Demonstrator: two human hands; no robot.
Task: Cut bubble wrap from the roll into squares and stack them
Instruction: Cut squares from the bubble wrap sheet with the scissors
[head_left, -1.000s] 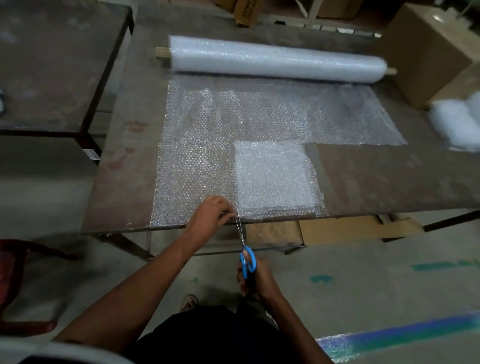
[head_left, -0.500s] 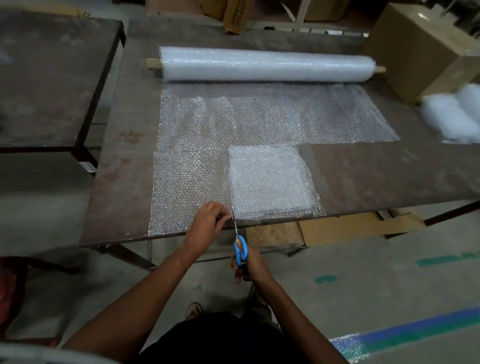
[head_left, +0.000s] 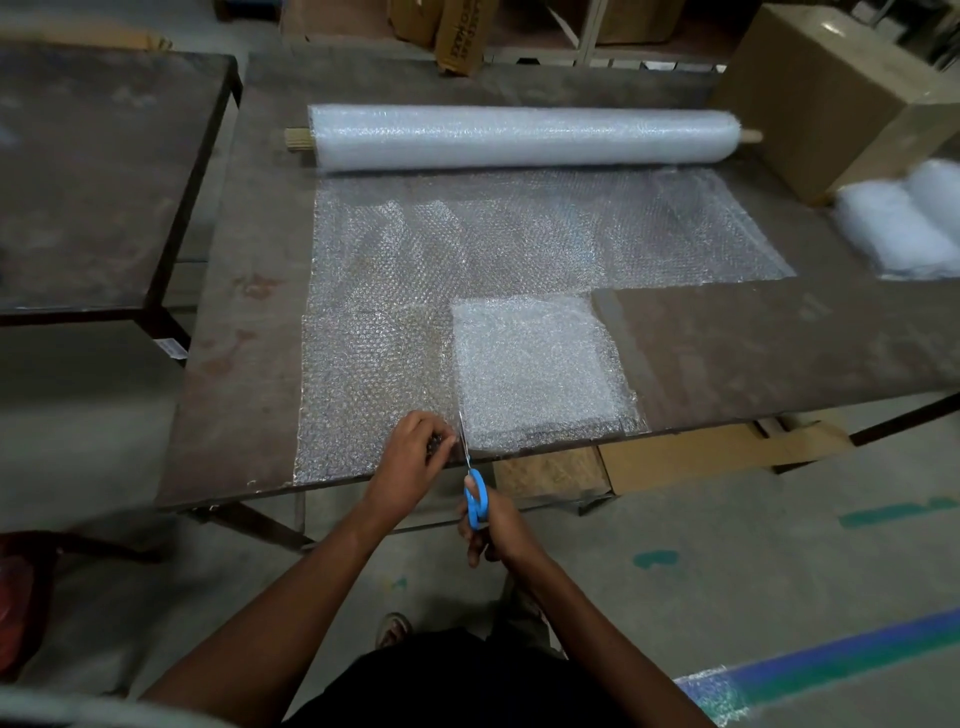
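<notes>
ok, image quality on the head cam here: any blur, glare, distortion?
Head view: dim, warm light; wide-angle bending bows the dark metal table edges; the white bubble wrap roll and the whitish stack of cut squares catch glare; the folded white wrap bundles at right look smeared; the blue-handled scissors stay fairly sharp.

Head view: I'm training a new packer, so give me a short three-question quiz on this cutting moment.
1. True or false: the blue-handled scissors are in the right hand.
2. What does the left hand grip?
3. The stack of cut squares lies: A) on the roll B) right of the scissor blades C) on the cardboard box

Key: 1 true; 2 the near edge of the unrolled bubble wrap sheet; 3 B.
</notes>
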